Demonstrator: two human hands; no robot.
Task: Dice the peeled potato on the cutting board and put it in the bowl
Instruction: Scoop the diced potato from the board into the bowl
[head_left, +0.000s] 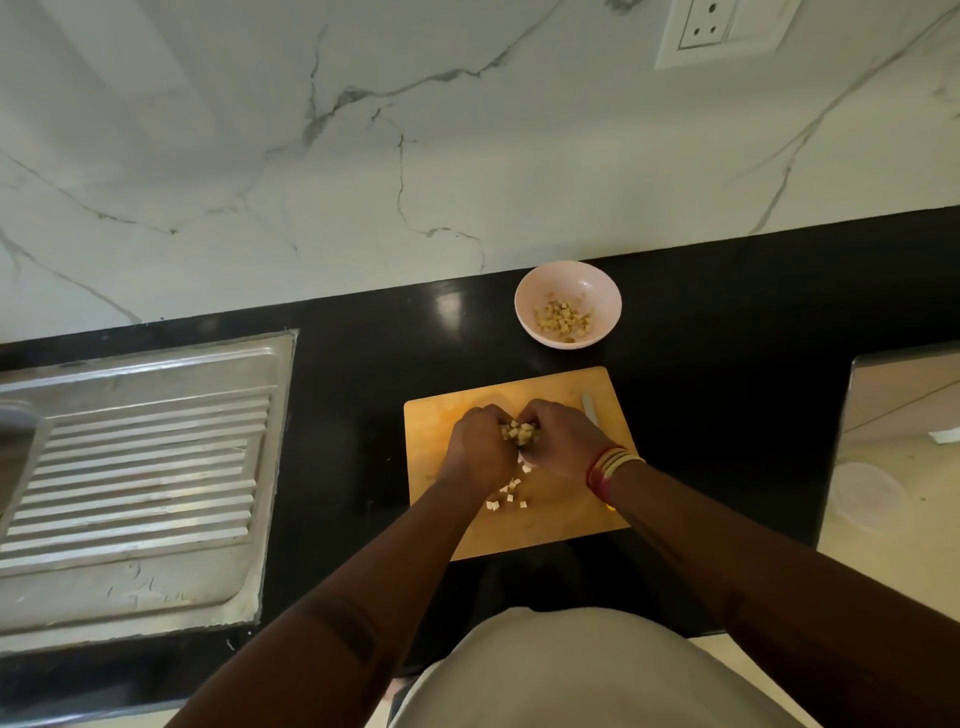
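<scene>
A wooden cutting board (550, 525) lies on the black counter. My left hand (480, 447) and my right hand (563, 441) are cupped together over the board, holding a heap of potato dice (518, 432) between them. Several loose dice (506, 498) lie on the board just below my hands. A knife (589, 408) lies on the board's right side, mostly hidden behind my right hand. Beyond the board stands a pale pink bowl (530, 291) with several potato dice (563, 319) in it.
A steel sink drainboard (140, 467) fills the counter to the left. A shiny steel surface (893, 441) stands at the right. The marble wall with a white socket (722, 31) rises behind the bowl. The black counter (353, 415) runs between sink and board.
</scene>
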